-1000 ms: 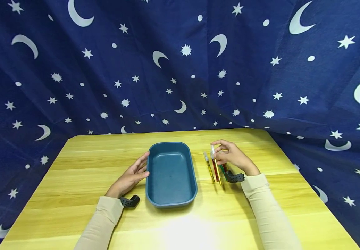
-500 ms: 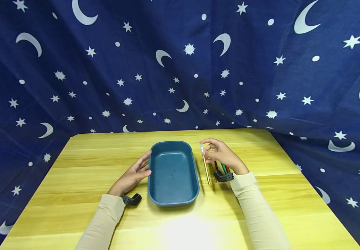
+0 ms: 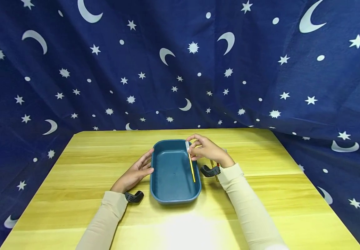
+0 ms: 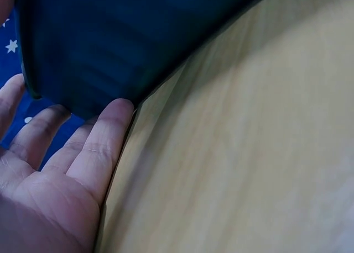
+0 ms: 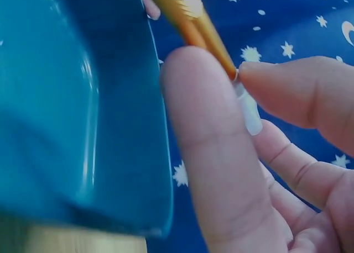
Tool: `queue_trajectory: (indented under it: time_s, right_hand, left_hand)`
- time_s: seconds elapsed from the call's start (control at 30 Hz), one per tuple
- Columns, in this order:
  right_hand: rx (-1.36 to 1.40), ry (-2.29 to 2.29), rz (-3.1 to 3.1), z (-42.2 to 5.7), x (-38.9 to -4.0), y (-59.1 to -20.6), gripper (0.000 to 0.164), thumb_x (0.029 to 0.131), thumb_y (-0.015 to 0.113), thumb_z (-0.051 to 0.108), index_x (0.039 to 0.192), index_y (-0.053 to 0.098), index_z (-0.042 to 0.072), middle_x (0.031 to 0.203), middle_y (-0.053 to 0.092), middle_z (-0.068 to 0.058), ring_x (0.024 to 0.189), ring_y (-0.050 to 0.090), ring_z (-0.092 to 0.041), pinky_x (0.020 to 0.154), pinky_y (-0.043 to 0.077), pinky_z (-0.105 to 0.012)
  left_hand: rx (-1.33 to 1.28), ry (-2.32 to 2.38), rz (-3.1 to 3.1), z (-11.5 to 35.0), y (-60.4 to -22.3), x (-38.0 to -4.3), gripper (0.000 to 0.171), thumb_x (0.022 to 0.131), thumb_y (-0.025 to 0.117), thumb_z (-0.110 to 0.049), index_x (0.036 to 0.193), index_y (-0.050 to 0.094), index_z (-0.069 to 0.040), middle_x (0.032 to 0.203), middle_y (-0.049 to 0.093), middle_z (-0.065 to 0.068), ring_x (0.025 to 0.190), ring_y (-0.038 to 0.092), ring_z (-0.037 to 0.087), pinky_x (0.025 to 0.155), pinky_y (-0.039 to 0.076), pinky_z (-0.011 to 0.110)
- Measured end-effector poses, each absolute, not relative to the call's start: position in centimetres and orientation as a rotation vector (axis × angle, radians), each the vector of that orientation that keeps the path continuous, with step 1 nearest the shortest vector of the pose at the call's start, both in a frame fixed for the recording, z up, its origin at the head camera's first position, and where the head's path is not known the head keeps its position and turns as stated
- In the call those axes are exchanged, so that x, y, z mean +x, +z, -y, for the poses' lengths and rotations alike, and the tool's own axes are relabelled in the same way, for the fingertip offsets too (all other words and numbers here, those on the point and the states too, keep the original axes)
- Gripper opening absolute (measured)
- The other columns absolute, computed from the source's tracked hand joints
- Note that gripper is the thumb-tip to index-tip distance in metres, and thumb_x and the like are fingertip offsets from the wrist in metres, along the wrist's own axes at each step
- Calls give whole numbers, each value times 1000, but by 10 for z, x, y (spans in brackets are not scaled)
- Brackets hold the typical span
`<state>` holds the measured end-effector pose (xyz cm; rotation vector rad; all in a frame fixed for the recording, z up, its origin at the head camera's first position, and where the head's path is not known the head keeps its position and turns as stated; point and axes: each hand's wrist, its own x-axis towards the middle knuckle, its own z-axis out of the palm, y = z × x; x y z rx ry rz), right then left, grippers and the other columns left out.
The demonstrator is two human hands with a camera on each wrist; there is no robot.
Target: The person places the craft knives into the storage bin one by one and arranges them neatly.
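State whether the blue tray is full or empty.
Empty: the blue tray shows a bare floor in the head view; the gold tool over it is pinched by the right hand.

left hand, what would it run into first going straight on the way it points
The blue tray, most likely: the left hand appears to be against its side, though depth is uncertain.

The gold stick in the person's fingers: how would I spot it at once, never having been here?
On the wooden table stands a blue tray. In the head view, the right hand is at its right edge, pinching the gold stick near its pale end. Other sticks are beside the tray, partly hidden by that arm; only this one is held.
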<state>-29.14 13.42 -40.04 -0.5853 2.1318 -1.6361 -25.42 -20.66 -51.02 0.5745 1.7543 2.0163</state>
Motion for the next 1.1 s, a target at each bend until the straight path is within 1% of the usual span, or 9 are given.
queue_trajectory:
  time_s: [0.13,0.2,0.3,0.33,0.4,0.43,0.57,0.8,1.1]
  right_hand:
    - [-585,-1589,-2098,-118,-296,-399,45,106,61,-5,147,44,-12,100,70,-18,82,74,-16,84,66,-43]
    - [-593,-1576,-2080,-111,-299,-401,46,105,61,-6,147,43,-13,101,71,-21,82,73,-16,84,66,-42]
    - [-600,-1566,-2056,-102,-303,-405,45,104,59,-9,145,43,-15,102,73,-24,81,73,-15,80,66,-36]
    - [-598,-1563,-2055,-100,-305,-407,45,103,59,-10,145,43,-15,102,73,-24,81,73,-14,80,66,-35]
    - [-590,-1569,-2041,-95,-307,-411,44,103,59,-11,143,44,-16,104,72,-29,80,73,-14,80,66,-35]
    - [-585,-1571,-2041,-92,-308,-412,43,102,59,-11,142,45,-15,102,72,-27,80,73,-14,80,66,-35]
    - [-560,-1574,-2046,-83,-312,-415,41,102,60,-11,140,46,-15,103,72,-31,78,73,-14,80,67,-36]
    - [-535,-1493,-2120,-64,-315,-415,40,101,63,-10,138,50,-14,87,74,-14,70,72,-14,76,67,-35]
    - [-401,-1447,-2114,-40,-320,-425,39,99,69,-9,136,54,-12,86,74,-12,69,71,-14,72,65,-29]
  left_hand:
    - [569,2024,-1753,207,-509,-254,84,112,56,-2,176,4,-15,182,1,16,165,5,45,115,43,21]
    - [559,2027,-1750,207,-509,-255,84,111,56,-1,176,5,-16,182,3,15,165,7,44,115,43,22]
    - [554,2028,-1746,208,-510,-255,84,111,56,-1,176,5,-17,182,4,14,165,8,43,115,44,24]
    - [549,2028,-1743,208,-511,-256,85,111,56,-1,176,5,-18,182,4,14,165,9,43,115,44,24]
    - [552,2028,-1740,207,-511,-256,85,111,56,-1,176,5,-18,181,4,15,165,8,44,115,44,24]
    - [556,2030,-1735,207,-511,-256,85,111,56,-2,176,4,-18,181,3,15,165,8,44,115,44,24]
    - [559,2035,-1726,206,-509,-256,85,111,58,-4,176,4,-17,181,3,16,165,8,44,115,44,23]
    - [550,2037,-1730,206,-508,-256,87,111,61,-7,176,4,-16,181,5,17,165,11,44,114,45,25]
    - [550,2038,-1718,205,-508,-256,86,111,58,-4,176,3,-16,181,5,18,165,10,43,114,45,23]
